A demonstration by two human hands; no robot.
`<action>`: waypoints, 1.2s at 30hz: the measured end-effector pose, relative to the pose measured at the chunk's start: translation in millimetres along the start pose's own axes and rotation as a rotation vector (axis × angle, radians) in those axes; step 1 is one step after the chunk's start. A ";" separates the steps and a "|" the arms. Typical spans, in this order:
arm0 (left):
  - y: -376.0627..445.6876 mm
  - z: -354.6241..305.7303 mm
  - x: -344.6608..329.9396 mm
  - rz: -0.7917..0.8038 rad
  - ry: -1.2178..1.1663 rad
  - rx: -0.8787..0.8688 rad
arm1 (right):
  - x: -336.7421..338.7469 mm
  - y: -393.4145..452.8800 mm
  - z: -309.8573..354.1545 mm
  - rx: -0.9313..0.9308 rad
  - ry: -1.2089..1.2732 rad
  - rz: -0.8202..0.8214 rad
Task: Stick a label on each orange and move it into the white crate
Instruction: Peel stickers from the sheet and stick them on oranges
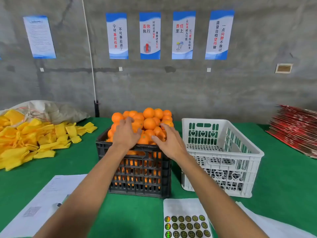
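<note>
Oranges [148, 123], round and bright with a fine pebbled skin, heaped above the rim of a black crate [137, 176] of slotted plastic. More fruit shows through the side slots. The black crate sits on a green cloth table [137, 217], roughly centre.

Left hand [126, 134] lies palm-down on the near left slope of the heap, fingers spread and laid over the fruit. Right hand [169, 142] lies palm-down on the near right slope, fingers spread and slightly bent, tips touching fruit. The two hands are apart, with oranges showing between them. Neither plainly grips a fruit; whether a fingertip pinches one cannot be told.

Just right of the black crate, close beside it: a white crate [243, 146], moulded plastic, rectangular, with heart-shaped cut-outs and a perforated floor. No fruit shows in it.

In front of the black crate, near the table's front edge and a little to the right: a sticker sheet [186, 220], glossy backing with rows of small round shiny labels, dark with a gold tint.

In front and to the left of the black crate: a white printed paper [44, 200], flat.

Left of the black crate: a loose pile of yellow foam net sleeves [30, 138], soft and crumpled, with a pale woven sack [56, 109] behind it.

Far right of the black crate: a slanted stack of red printed flat cardboard [296, 127].

Behind the black crate: a rough grey concrete wall [188, 86] carrying blue-and-white posters [150, 36].
</note>
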State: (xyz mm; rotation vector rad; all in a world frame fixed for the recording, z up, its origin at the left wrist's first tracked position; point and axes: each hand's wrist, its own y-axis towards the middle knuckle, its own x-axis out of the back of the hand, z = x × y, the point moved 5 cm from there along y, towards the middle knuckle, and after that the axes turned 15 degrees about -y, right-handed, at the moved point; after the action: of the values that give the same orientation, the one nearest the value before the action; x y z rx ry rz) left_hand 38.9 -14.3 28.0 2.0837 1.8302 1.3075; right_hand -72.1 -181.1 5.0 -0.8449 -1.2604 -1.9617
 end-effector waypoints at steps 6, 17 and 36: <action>-15.9 37.5 -13.3 -0.054 -0.104 0.055 | -25.1 4.5 -13.8 0.081 -0.171 0.062; -40.6 33.2 -7.9 -0.295 -0.611 -0.087 | -12.3 -51.9 -40.0 0.137 0.099 0.029; -227.9 68.4 -176.2 -0.001 -1.126 0.510 | -127.3 -214.3 -107.8 0.218 -0.027 0.543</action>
State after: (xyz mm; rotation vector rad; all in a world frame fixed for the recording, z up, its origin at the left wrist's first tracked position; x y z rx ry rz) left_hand -82.6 -66.4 -236.9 2.2208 1.6035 -0.4337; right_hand -186.9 -188.7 -241.0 -0.9800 -1.0903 -1.3634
